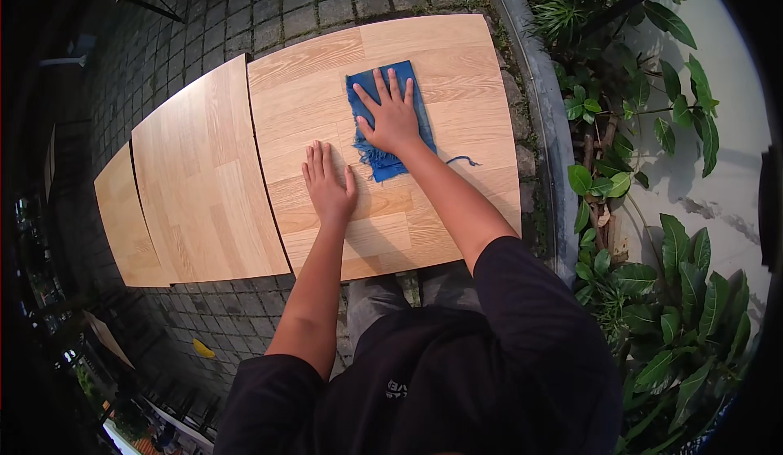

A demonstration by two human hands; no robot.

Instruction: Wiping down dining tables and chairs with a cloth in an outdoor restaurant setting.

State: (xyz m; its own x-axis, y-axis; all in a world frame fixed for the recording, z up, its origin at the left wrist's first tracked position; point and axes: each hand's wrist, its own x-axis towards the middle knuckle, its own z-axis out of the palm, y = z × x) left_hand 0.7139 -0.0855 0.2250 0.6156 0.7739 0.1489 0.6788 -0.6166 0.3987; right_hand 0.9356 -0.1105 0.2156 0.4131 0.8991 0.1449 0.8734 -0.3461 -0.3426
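Observation:
My right hand [393,115] lies flat on a folded blue cloth [425,115], fingers spread over its upper part. The cloth has a frayed lower left edge, and a loose blue thread [463,160] trails off to its right. Under it is a wood-grain tabletop [465,210]. My left hand [328,186] rests palm down on the same top, left of the cloth and apart from it. The left fingers lie fairly close together with the thumb held out. Nothing is seen in that hand. My right palm hides part of the cloth.
Two more wood-grain tabletops [196,186] [125,222] line up to the left, with narrow dark gaps between. Stone paving [306,2] surrounds them. A concrete curb [544,100] and leafy plants [679,290] run along the right. A yellow leaf [203,349] lies on the paving.

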